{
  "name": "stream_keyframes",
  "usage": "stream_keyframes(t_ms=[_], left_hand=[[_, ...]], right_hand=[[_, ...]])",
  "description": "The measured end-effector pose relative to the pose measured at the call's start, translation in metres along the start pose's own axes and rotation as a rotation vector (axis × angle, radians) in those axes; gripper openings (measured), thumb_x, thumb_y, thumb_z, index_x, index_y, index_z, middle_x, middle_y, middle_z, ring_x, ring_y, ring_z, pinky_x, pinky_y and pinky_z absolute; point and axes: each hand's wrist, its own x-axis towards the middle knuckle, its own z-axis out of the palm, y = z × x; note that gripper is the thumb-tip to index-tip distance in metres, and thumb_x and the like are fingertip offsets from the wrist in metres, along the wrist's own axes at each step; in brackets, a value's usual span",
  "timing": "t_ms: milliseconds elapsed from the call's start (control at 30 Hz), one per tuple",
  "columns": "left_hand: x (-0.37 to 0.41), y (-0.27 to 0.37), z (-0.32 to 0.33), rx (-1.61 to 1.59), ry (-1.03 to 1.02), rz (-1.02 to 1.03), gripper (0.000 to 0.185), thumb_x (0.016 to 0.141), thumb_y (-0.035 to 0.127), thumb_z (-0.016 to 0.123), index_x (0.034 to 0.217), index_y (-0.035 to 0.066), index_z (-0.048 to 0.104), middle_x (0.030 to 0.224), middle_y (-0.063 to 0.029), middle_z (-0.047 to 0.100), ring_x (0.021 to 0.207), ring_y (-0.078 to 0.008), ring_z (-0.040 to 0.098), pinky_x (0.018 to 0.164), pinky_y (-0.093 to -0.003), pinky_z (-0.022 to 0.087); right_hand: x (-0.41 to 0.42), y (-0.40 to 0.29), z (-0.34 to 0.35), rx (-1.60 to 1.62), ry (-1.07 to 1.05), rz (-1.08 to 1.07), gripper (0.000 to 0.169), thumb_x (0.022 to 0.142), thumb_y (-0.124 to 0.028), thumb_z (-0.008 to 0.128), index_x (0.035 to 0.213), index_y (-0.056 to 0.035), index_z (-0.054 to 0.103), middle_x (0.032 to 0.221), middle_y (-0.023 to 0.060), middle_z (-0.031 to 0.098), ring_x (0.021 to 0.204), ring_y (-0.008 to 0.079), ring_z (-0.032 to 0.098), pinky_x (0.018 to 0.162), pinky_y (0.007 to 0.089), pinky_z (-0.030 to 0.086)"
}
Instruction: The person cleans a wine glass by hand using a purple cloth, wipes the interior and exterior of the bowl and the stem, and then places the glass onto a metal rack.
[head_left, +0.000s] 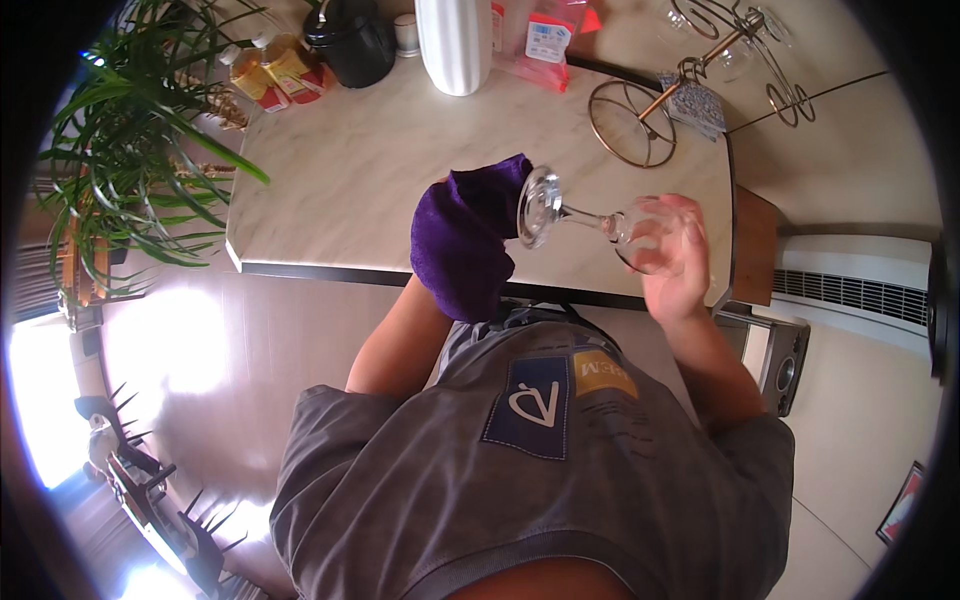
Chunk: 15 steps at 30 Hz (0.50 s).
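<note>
A purple cloth (465, 240) wraps over my left hand, hiding its fingers; bare skin shows from the wrist (429, 294) down. Close to the cloth's right edge is the round foot of a clear stemmed glass (592, 217). Whether cloth and foot touch, I cannot tell. The glass lies sideways in the air above the table's front edge, its foot to the left and its bowl to the right. My right hand (679, 262) holds it by the bowl, with fingers curled behind and around the clear wall.
On the marble-patterned table (337, 172) stand a white ribbed vase (454, 45), a black lidded canister (351, 45), drink bottles (277, 71) and a pink-and-clear plastic packet (547, 45). A metal glass rack (634, 124) occupies the back right. A leafy plant (150, 142) overhangs the left.
</note>
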Motion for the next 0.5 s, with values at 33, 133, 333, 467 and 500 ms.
stream_keyframes(t_ms=[33,133,333,467,500], left_hand=[[0.002,-0.006,0.007,0.094,0.012,-0.016,0.034,0.053,0.004,0.068,0.086,0.003,0.06,0.073,-0.0054,0.061,0.065,-0.0173,0.054,0.061,-0.0286,0.046],[0.009,-0.003,0.023,-0.263,0.075,0.001,0.033,0.055,0.005,0.07,0.086,0.001,0.059,0.073,-0.0059,0.062,0.065,-0.0154,0.056,0.06,-0.0282,0.047],[0.024,0.023,0.041,-0.357,0.022,-0.087,0.022,0.073,0.004,0.065,0.093,0.0,0.057,0.085,-0.0089,0.063,0.076,-0.0161,0.059,0.069,-0.0267,0.048],[0.026,0.009,0.063,-0.073,0.016,0.118,0.015,0.079,0.005,0.063,0.093,0.001,0.058,0.087,-0.0096,0.064,0.079,-0.0184,0.061,0.075,-0.0281,0.049],[0.028,0.014,0.065,-0.005,-0.008,0.151,0.014,0.081,0.006,0.063,0.094,0.001,0.058,0.088,-0.0096,0.065,0.079,-0.0181,0.062,0.074,-0.0282,0.05]], right_hand=[[-0.003,0.006,-0.002,0.121,0.06,0.12,0.047,0.088,-0.042,0.046,0.119,-0.0065,0.044,0.112,0.0133,0.052,0.081,0.0221,0.059,0.051,0.0272,0.046],[-0.007,0.014,-0.01,0.372,0.153,0.343,0.047,0.088,-0.048,0.042,0.118,-0.0133,0.047,0.108,0.0088,0.054,0.081,0.0262,0.06,0.052,0.03,0.042],[-0.008,0.021,-0.035,0.478,0.123,0.389,0.045,0.089,-0.049,0.039,0.117,-0.0146,0.047,0.105,0.006,0.057,0.083,0.029,0.061,0.052,0.0296,0.041],[-0.006,0.021,-0.051,0.427,0.136,0.327,0.046,0.09,-0.047,0.037,0.118,-0.0115,0.045,0.109,0.0069,0.054,0.084,0.0275,0.06,0.052,0.0304,0.044],[-0.005,0.022,-0.055,0.4,0.154,0.306,0.046,0.09,-0.046,0.037,0.118,-0.0104,0.045,0.111,0.0076,0.053,0.085,0.0271,0.06,0.052,0.0308,0.044]])
